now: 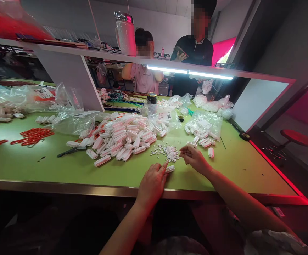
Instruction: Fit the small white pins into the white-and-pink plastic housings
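My left hand [153,179] rests on the green table, its fingers closed on a small white plastic housing [170,169] whose right end sticks out past them. To the right, my right hand [195,158] is at the edge of a scatter of tiny white pieces [170,152]. Its thumb and fingertips are pinched together; whatever may be between them is too small to make out. Behind my left hand lies a big heap of similar white housings [124,136]. A single housing [211,152] lies to the right, beyond my right hand.
Clear bags [209,122] with more housings lie at the back right. Orange-red strips [33,136] and a dark tool [68,152] are on the left. A shelf with a light tube [209,75] and a white mug [125,35] spans the table. Two people [192,49] are behind it.
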Available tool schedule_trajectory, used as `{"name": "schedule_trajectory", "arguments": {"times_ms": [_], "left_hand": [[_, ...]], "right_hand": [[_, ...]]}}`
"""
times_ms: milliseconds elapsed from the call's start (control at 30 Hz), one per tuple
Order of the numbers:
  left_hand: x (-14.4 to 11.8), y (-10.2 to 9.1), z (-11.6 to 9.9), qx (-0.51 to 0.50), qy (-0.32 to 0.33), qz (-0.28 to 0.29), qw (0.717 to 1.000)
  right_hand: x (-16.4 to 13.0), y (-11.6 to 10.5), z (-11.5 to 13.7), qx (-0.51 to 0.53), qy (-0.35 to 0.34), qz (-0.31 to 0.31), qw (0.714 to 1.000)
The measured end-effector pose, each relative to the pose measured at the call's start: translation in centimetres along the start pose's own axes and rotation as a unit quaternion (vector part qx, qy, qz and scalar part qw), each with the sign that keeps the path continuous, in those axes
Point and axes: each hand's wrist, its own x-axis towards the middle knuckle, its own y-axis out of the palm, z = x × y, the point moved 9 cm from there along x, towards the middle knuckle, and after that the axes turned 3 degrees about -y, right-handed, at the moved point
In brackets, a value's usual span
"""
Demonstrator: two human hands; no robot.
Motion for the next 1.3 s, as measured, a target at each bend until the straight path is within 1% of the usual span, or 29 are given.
{"name": "schedule_trajectory", "arguments": {"times_ms": [67, 133, 200, 267, 367, 500, 567, 667, 800, 867, 933, 1067, 1200, 1300], "left_hand": [[0.0, 0.0, 0.1, -0.001, -0.004, -0.004, 1.0], [0.0, -0.1, 0.1, -0.002, -0.009, -0.005, 1.0], [0.0, -0.2, 0.1, -0.003, -0.012, -0.003, 1.0], [0.0, -0.3, 0.1, -0.002, -0.014, 0.0, 1.0], [0.0, -0.3, 0.1, 0.001, -0.016, 0.002, 1.0], [0.0, -0.2, 0.1, 0.002, -0.011, -0.01, 1.0], [0.0, -0.1, 0.2, 0.003, -0.007, -0.015, 1.0], [-0.1, 0.0, 0.2, 0.008, -0.006, -0.016, 1.0], [-0.1, -0.1, 0.1, 0.013, -0.006, -0.016, 1.0], [-0.1, -0.1, 0.1, 0.014, -0.006, -0.016, 1.0], [-0.1, -0.2, 0.1, 0.017, -0.007, -0.018, 1.0], [-0.1, -0.2, 0.2, 0.019, -0.01, -0.017, 1.0], [-0.1, -0.2, 0.2, 0.014, -0.009, -0.021, 1.0], [-0.1, -0.2, 0.2, 0.015, -0.008, -0.024, 1.0]], "right_hand": [[-0.6, 1.0, 0.4, 0.026, 0.001, 0.013, 1.0], [-1.2, 2.2, 1.2, -0.005, -0.015, 0.034, 0.999], [-1.6, 2.8, 2.2, -0.051, -0.049, 0.034, 0.997], [-1.8, 3.1, 3.1, -0.087, -0.092, 0.027, 0.992], [-2.0, 3.3, 4.1, -0.104, -0.142, 0.018, 0.984], [-2.1, 3.6, 4.5, -0.121, -0.18, 0.027, 0.976], [-2.3, 3.9, 4.7, -0.147, -0.196, 0.035, 0.969], [-2.8, 4.6, 4.9, -0.226, -0.218, 0.053, 0.948], [-3.6, 5.7, 5.3, -0.354, -0.253, 0.075, 0.897], [-3.8, 6.0, 5.3, -0.395, -0.262, 0.078, 0.877], [-3.9, 6.0, 5.3, -0.417, -0.263, 0.076, 0.867], [-3.7, 6.1, 5.3, -0.435, -0.258, 0.069, 0.86], [-3.7, 6.6, 5.3, -0.449, -0.258, 0.086, 0.851], [-3.6, 6.5, 5.2, -0.442, -0.25, 0.086, 0.857]]}}
